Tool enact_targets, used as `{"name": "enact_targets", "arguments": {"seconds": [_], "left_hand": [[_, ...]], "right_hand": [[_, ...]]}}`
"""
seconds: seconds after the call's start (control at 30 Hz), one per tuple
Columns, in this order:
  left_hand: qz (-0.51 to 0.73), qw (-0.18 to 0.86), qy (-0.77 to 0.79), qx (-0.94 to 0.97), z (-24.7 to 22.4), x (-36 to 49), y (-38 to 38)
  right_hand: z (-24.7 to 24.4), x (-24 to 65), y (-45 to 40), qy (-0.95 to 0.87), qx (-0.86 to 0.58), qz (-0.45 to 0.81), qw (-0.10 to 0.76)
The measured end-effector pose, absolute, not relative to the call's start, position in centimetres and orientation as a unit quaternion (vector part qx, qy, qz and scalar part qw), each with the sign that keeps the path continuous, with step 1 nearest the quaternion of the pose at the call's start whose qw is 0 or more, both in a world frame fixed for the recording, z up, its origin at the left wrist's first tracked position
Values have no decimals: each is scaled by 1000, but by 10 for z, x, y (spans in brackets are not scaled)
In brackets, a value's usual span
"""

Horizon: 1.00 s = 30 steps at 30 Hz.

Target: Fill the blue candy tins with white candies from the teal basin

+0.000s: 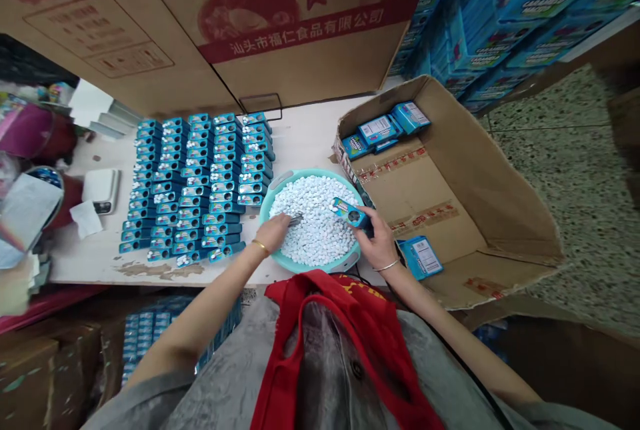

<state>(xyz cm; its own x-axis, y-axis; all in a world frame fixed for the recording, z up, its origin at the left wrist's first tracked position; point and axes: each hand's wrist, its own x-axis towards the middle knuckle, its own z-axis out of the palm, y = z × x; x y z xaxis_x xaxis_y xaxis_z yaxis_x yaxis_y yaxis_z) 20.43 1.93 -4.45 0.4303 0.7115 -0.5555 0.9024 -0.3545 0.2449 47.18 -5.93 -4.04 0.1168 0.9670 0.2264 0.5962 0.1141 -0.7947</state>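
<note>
A pale turquoise basin [271,194] full of small white candies [320,238] stands at the front of the table. At its left side my left hand [274,233] is closed around a small metal scoop [296,219], whose end lies at the candies. Over the basin's right side, my right hand [377,240] grips a small blue candy box [351,213] with a round dark hole in its face. The box is held tilted, hole side up. To the left, several rows of similar blue candy boxes [200,181] stand packed on the table.
An open cardboard box [465,170] on the right holds a few blue packs [383,129]. Large cartons [310,63] wall the back. Stacked blue packs [520,23] fill the back right. A small white scale [101,190] sits at the left.
</note>
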Motion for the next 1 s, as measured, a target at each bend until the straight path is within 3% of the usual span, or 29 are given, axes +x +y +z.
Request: {"name": "enact_targets", "arguments": {"seconds": [0.13, 0.27, 0.43, 0.57, 0.8, 1.0], "left_hand": [[-90, 326, 491, 803, -85, 249, 6], [-58, 353, 471, 806, -88, 260, 7], [36, 396, 413, 819, -53, 220, 12], [70, 364, 368, 852, 0, 201, 15], [-96, 237, 345, 903, 91, 232, 26], [-187, 155, 337, 910, 128, 262, 26]], "right_hand": [[-39, 473, -61, -597, -647, 237, 412], [-40, 472, -64, -567, -666, 251, 415], [-39, 474, -66, -555, -674, 244, 422], [-38, 472, -64, -592, -660, 228, 402], [-40, 462, -61, -673, -604, 212, 370], [-40, 459, -61, -692, -588, 207, 363]]}}
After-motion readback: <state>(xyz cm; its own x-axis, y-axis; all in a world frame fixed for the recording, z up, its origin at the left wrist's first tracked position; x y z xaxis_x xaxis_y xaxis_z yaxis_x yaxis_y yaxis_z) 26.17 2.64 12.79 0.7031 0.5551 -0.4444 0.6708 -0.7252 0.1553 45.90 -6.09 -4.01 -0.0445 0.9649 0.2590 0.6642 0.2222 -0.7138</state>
